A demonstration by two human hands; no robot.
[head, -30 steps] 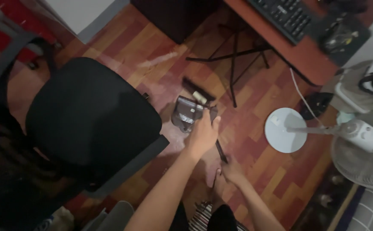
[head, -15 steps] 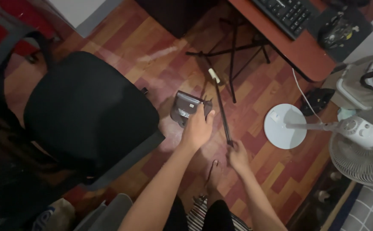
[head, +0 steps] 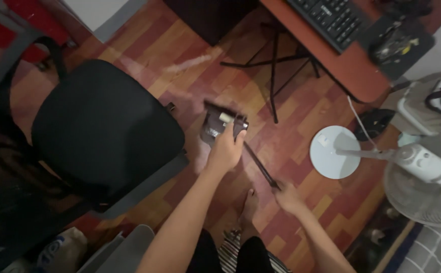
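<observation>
Hands work low over a wooden parquet floor [head: 170, 65] of red and yellow blocks, seen from above. The left hand [head: 225, 151] is closed over the near edge of a small dark dustpan [head: 218, 126], fingers wrapped round its rim so that the pan rests tilted on the floor, just beside the black office chair [head: 104, 131]. The right hand [head: 288, 197] is curled tight round the end of a thin dark broom handle [head: 258, 164], which slants up and to the left across the boards; its far end meets the dustpan, though blur hides exactly how the two touch. A pale patch shows inside the pan, too smeared to identify. One bare foot [head: 248, 207] stands between the two forearms. To the right, well apart from the hands, the round white base [head: 334, 151] of a standing fan [head: 422, 172] sits on the floor, with a white cable trailing above it. Farther up, the legs of a black tripod stand [head: 273, 76] spread under a reddish desk [head: 357, 65] bearing a black keyboard [head: 331, 20].
</observation>
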